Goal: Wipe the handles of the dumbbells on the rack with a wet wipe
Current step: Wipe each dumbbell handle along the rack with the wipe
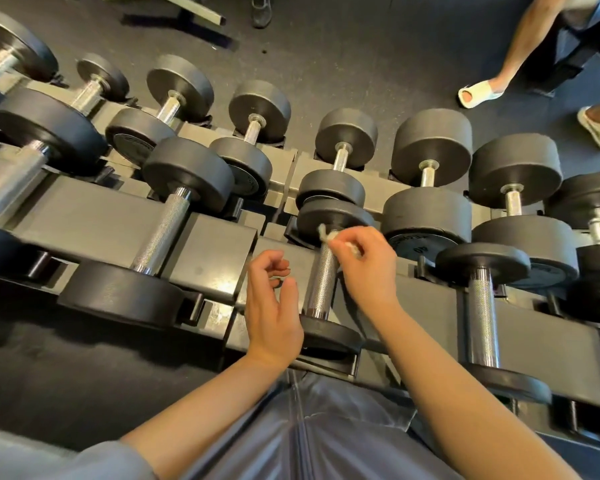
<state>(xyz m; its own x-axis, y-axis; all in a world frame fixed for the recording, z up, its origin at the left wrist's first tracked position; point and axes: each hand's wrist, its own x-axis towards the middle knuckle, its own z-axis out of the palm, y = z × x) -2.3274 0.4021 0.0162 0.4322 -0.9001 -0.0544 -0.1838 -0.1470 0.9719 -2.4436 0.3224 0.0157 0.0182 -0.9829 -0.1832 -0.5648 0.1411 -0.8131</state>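
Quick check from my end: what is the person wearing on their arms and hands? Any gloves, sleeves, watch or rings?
Both forearms are bare. The left hand and right hand have no gloves, and no watch, band or ring shows. A grey sleeve covers the left upper arm at the bottom left corner; the right arm's sleeve is out of frame.

Knurled shiny metal handle (323,282); matt dark heads (333,220).
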